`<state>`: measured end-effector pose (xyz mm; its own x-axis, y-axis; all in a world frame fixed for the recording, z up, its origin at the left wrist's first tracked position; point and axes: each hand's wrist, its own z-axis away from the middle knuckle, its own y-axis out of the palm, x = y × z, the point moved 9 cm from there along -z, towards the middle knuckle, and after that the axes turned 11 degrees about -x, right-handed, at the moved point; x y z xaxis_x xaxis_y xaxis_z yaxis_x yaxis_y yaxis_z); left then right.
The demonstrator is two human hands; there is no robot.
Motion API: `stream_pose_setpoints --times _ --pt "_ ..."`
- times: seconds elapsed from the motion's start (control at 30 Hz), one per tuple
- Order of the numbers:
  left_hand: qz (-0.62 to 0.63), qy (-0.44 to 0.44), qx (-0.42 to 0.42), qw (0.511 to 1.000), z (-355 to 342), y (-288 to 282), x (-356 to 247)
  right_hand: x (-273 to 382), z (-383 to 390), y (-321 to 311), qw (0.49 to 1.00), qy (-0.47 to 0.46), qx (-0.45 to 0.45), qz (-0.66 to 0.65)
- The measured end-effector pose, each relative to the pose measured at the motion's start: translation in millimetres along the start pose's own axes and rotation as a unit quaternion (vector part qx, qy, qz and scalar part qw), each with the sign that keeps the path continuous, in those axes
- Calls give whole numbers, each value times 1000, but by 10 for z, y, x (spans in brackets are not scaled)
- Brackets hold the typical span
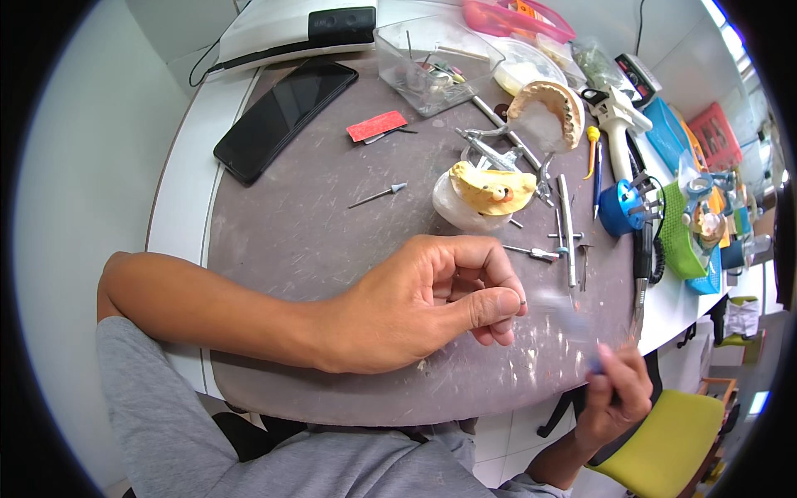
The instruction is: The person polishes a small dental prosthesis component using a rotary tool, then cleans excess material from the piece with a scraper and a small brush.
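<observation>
My left hand point(415, 307) is over the middle of the mat, thumb pressed against the curled fingers. A tiny dark spot shows at its fingertips; what they pinch, if anything, I cannot make out. At the mat's front right edge, my right hand point(614, 397) is closed on a blurred tool with a blue part point(597, 365). A pale streak point(564, 318) stretches from it toward my left fingertips. Just beyond my left hand sits a yellow dental model point(490, 189) on a white base, with a second dental cast point(563, 112) tilted behind it on a metal articulator point(491, 153).
A black phone point(286, 120), a red abrasive strip point(377, 126), a grey-tipped bur point(378, 195) and a clear box point(436, 70) lie on the grey mat point(282, 241). Metal instruments point(569, 232) lie to the right, near a blue round holder point(623, 207), a handpiece point(642, 266) and a green basket point(682, 232).
</observation>
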<state>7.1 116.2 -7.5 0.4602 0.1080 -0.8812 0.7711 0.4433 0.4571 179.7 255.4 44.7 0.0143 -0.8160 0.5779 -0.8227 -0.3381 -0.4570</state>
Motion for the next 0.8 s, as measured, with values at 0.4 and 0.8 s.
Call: stream_pose_setpoints --times 0.4,0.8 --pt "-753 405 -49 517 291 228 -608 -1 -110 109 999 25 -35 23" --pt "-597 528 -147 585 328 114 -1160 352 -90 533 999 -20 0 -35"
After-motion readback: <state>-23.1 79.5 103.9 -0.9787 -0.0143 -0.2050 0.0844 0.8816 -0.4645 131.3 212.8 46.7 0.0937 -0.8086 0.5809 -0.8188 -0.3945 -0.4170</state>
